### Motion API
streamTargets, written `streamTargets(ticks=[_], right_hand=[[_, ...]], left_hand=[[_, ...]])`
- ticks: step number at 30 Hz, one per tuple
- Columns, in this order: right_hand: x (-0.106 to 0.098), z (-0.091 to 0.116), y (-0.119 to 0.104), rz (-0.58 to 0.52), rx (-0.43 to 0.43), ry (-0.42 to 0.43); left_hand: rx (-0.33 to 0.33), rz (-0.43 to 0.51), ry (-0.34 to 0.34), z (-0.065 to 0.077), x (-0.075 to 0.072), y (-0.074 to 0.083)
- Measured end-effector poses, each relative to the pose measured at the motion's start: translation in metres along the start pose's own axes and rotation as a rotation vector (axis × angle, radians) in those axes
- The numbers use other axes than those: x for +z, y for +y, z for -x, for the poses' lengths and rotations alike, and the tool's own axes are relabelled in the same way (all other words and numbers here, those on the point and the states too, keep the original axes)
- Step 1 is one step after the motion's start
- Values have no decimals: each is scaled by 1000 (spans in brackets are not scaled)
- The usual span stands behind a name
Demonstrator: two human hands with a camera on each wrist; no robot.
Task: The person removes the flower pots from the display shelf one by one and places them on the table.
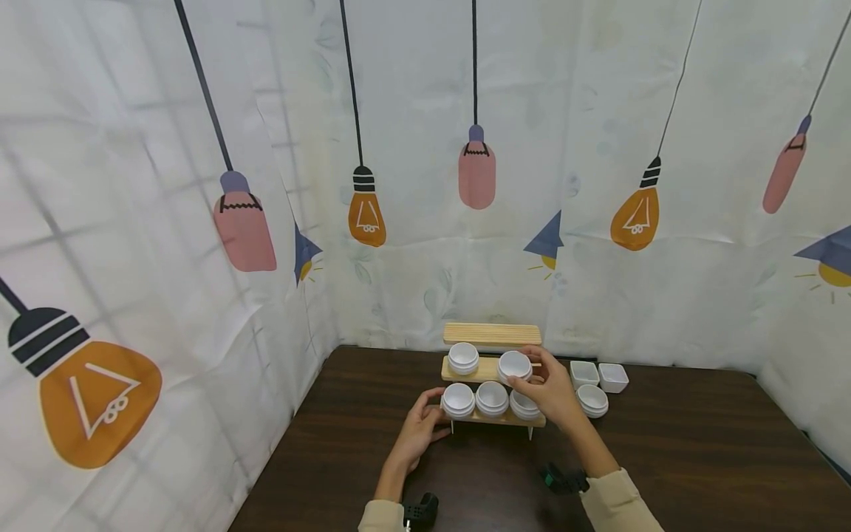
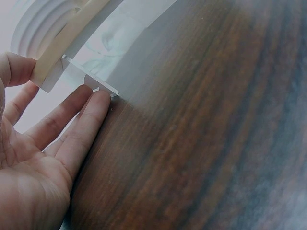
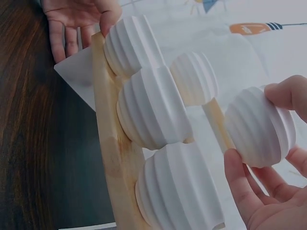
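Note:
A tiered wooden stand with clear legs carries white ribbed cups. Its front board bears three of them, including a left cup and a middle cup. Another cup sits at the left of the second board. My right hand pinches a white ribbed cup between thumb and fingers, at the right end of that second board. At the stand's left end, my left hand grips the front board, its thumb on the wood and two fingertips at the clear leg.
Right of the stand are two square white dishes and a round white cup. A slatted wooden board forms the back, highest level. Printed white curtains enclose the dark wooden table behind and at both sides.

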State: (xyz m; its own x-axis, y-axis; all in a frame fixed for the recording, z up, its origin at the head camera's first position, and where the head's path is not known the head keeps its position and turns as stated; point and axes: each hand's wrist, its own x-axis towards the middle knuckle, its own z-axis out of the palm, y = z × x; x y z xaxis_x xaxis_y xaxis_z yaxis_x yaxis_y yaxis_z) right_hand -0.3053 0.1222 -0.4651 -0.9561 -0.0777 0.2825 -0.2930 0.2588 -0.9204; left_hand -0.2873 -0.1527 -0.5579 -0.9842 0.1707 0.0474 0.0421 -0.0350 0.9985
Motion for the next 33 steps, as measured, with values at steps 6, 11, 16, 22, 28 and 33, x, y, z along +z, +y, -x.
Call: streamTargets(ticks=[6,11,16,22,28,33], right_hand=[[-4,6,1,-65,-6,-14],[-6,9,5,-58,-14,-1],[-7,11,8,-58,-5,16],[-10,14,9,-65,6,26],[-13,17,10,-56,31,29],[-15,20,11,-59,35,38]], left_hand=[[-4,-1,-2,0,0,-2],[-14,2,2,-1,0,-2],[-15,4,5,-1,1,-2],[-14,-4,7,-2,1,-1],[-7,-2,4,-1,1,-1],[-9,1,2,-1,0,-1]])
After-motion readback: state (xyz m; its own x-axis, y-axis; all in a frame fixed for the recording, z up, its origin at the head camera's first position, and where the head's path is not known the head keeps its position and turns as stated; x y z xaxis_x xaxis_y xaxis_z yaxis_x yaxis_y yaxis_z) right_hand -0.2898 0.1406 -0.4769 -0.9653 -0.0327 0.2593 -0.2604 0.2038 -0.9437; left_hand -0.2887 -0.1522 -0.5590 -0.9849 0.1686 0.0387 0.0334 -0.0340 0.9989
